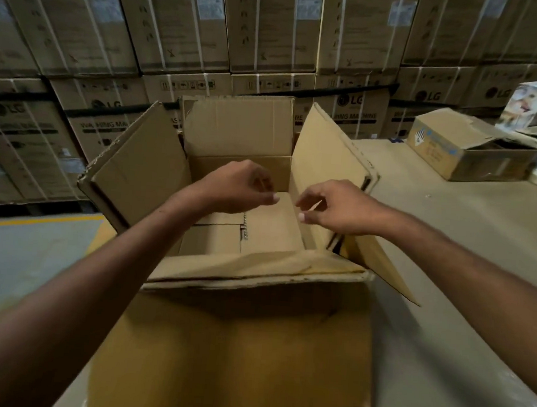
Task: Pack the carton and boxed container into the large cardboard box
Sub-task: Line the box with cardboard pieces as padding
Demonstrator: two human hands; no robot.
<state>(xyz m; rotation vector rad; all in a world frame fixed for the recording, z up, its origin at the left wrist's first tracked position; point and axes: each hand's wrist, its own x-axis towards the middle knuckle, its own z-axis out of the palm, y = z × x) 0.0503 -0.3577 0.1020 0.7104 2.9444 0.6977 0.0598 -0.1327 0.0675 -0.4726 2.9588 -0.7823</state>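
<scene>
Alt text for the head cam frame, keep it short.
Left hand and right hand, both empty, hover over an open large box on a table, flaps up. Stacked boxes fill the background; a smaller box sits far right.

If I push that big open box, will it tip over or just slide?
It would probably slide rather than tip: the big box is wide and sits flat on the table. Its near flap looks creased and sagging, so the flaps would likely bend if you lift by them.
</scene>
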